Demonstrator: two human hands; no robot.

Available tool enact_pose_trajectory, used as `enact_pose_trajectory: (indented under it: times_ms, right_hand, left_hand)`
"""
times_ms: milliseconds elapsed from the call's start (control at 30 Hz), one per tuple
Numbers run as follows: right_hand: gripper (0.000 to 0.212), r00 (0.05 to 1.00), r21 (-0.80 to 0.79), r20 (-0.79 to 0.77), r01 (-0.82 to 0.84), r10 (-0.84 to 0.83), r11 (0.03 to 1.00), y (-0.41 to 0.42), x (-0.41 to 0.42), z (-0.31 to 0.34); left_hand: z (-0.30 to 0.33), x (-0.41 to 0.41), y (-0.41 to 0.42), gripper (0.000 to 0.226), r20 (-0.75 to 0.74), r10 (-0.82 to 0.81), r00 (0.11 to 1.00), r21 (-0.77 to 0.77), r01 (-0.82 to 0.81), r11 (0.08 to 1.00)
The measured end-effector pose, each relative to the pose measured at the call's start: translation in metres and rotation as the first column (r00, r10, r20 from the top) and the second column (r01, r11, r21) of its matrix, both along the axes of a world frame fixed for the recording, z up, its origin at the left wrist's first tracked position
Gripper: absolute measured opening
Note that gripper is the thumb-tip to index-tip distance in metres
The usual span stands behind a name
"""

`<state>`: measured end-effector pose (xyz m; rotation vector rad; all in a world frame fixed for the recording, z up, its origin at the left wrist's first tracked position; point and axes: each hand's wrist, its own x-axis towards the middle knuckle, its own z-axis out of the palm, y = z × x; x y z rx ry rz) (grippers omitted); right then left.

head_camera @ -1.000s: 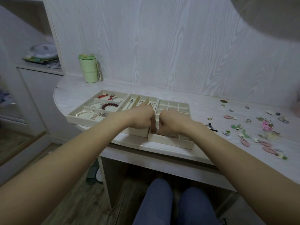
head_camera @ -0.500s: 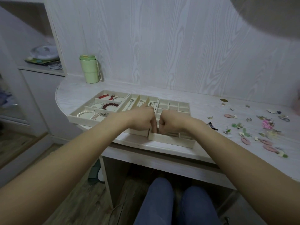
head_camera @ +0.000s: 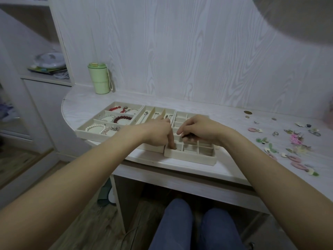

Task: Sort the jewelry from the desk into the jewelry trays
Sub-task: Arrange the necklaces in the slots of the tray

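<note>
Both hands point(head_camera: 180, 131) now over grid tray point(head_camera: 191, 156), fingers loosely curled, contents unclear

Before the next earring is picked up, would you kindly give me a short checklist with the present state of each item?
1. Left hand fingertip in the near-left cell of the grid tray: ok.
2. Item seated in that cell: cannot tell, finger hides it.
3. Right hand free of jewelry: cannot tell, fingers curled.
4. Near grid cells free: ok.
5. Loose earrings on the desk, right of the tray: ok.
6. Grid tray fully on the desk: ok.
</note>
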<state>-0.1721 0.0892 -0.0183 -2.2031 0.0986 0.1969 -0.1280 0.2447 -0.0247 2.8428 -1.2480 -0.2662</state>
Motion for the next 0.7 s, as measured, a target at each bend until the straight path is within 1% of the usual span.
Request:
enact_pose_trajectory:
  times_ms: [67,133,167,267,333,367,400,533,600,700]
  right_hand:
    - [0.024,1.000,0.162,-0.027,0.019,-0.014,0.987,-0.004,-0.002,-0.003]
    - [0.027,0.999,0.280,-0.028,0.046,-0.039,0.959,-0.007,-0.004,-0.006]
    - [0.027,0.999,0.313,-0.016,0.053,-0.050,0.948,-0.008,-0.006,-0.007]
    - [0.028,0.996,0.412,0.014,0.074,-0.087,0.908,-0.011,-0.008,-0.007]
    - [0.030,0.995,0.463,0.006,0.090,-0.105,0.882,-0.012,-0.010,-0.007]
    - [0.032,0.994,0.471,0.004,0.096,-0.111,0.877,-0.012,-0.009,-0.007]
    - [0.034,0.994,0.472,0.006,0.097,-0.113,0.876,-0.013,-0.009,-0.008]
    - [0.040,0.992,0.472,0.043,0.087,-0.121,0.877,-0.013,-0.008,-0.011]
    - [0.033,0.992,0.486,0.067,0.064,-0.110,0.872,-0.015,-0.011,-0.009]
    - [0.017,0.990,0.530,0.093,0.044,-0.109,0.847,-0.017,-0.016,-0.007]
  left_hand:
    - [0.000,-0.001,0.001,0.055,-0.013,0.008,1.000,-0.043,-0.008,0.999]
    - [0.002,-0.002,0.002,0.053,-0.051,0.049,0.997,-0.163,-0.057,0.985]
    - [0.004,-0.003,0.001,0.048,-0.070,0.076,0.995,-0.241,-0.091,0.966]
    - [0.004,-0.004,-0.002,0.022,-0.085,0.134,0.987,-0.448,-0.158,0.880]
    - [0.002,-0.004,-0.004,0.013,-0.129,0.135,0.982,-0.576,-0.185,0.797]
    - [0.001,-0.004,-0.005,0.010,-0.139,0.120,0.983,-0.607,-0.180,0.774]
    - [0.001,-0.005,-0.007,0.009,-0.140,0.104,0.985,-0.616,-0.169,0.770]
    - [0.003,-0.008,-0.012,0.009,-0.097,0.094,0.991,-0.601,-0.133,0.788]
    - [0.003,-0.008,-0.013,0.010,-0.112,0.096,0.989,-0.637,-0.146,0.757]
    - [0.003,-0.008,-0.010,0.010,-0.234,0.098,0.967,-0.710,-0.239,0.663]
